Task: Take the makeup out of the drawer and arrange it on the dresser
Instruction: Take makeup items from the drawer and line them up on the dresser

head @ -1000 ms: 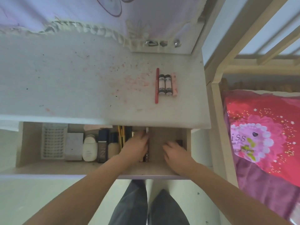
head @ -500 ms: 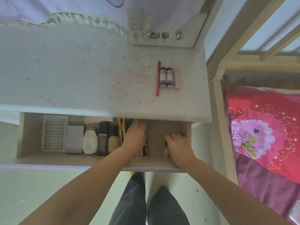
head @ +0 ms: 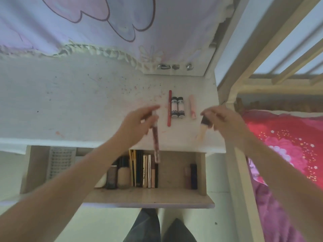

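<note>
Left hand (head: 134, 126) grips a dark red tube (head: 155, 138), right hand (head: 225, 123) a beige tube (head: 203, 128), above the bottle-lined drawer (head: 148, 196).

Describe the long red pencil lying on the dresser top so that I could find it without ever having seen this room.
Start at the white dresser top above the open drawer, towards its right end. Four items lie there in a row; the long thin red pencil is the leftmost, beside two short black-capped white tubes. It is the longest and thinnest of the row.
</note>
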Demonstrator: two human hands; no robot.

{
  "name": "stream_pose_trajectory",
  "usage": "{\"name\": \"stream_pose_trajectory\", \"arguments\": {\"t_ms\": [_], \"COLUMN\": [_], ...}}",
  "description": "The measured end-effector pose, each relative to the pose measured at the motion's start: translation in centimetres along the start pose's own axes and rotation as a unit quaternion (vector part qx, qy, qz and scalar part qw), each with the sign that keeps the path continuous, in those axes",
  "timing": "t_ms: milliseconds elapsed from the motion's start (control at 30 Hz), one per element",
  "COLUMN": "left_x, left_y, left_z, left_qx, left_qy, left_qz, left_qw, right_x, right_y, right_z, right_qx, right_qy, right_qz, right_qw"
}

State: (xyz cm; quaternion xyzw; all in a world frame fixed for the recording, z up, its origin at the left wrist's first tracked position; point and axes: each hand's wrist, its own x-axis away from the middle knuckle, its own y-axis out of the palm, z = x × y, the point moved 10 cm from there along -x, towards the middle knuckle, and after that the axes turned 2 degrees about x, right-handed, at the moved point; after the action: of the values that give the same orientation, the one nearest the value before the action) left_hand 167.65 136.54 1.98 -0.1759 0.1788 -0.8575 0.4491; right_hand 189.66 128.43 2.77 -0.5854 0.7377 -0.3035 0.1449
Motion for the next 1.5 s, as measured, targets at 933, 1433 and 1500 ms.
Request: {"name": "stream_pose_trajectory", "arguments": {"t_ms": [933,1433,1500], "left_x": [9.4,4.5,4.7], "left_y": [6.5,13.3,12.7], "left_z": [-9.7,-13.7,-13.5], "left_qx": [-0.107,-0.473,-0.370], "left_qy": [-0.040,-0.004,-0.026], "left_qz": [-0.056,-0.073,-0.081], "left_qw": [0.992,0.878,0.925], "right_x": [8.2,9.4,9.6], "right_y": [11.0,18.2,17.7], "right_z": [5.1,10.5,9.8], "right_qx": [0.126,0.368,0.373], "right_qy": [0.047,0.109,0.086], "right_qz": [-0.121,-0.218,-0.204], "right_qw": [0.983,0.897,0.901]}}
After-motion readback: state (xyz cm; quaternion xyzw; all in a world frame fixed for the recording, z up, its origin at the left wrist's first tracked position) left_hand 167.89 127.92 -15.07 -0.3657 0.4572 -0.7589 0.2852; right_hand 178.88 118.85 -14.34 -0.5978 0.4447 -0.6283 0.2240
